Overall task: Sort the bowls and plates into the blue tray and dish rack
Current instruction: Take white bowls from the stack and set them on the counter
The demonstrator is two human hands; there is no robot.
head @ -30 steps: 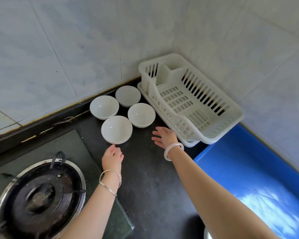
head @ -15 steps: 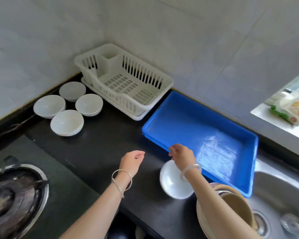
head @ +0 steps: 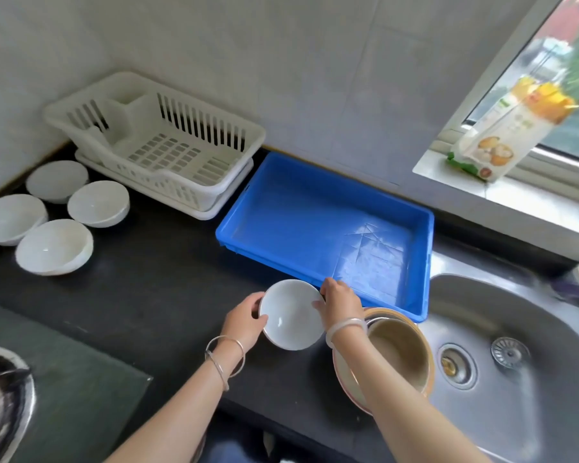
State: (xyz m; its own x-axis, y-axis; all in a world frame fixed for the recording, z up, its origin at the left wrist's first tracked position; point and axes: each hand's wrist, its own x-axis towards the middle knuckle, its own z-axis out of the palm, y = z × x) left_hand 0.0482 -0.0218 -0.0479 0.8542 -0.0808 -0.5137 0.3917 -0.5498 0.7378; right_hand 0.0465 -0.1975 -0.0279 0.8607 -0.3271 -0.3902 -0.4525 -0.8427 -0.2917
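barely begun: left hand [head: 244, 320] and right hand [head: 340, 300] grip one white bowl [head: 290, 317] beside the near edge of the blue tray [head: 315, 208], empty like the dish rack [head: 168, 155], with four bowls [head: 54, 245] far left and a tan stack [head: 398, 355] near right unsorted.

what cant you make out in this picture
Head view:
- Tan dish stack: right forearm covers it; count unclear.
- Stove burner: cut by left edge.
- Windowsill packet: blurred, label unreadable.
- White dish between left hand and right hand: depth unclear from above.
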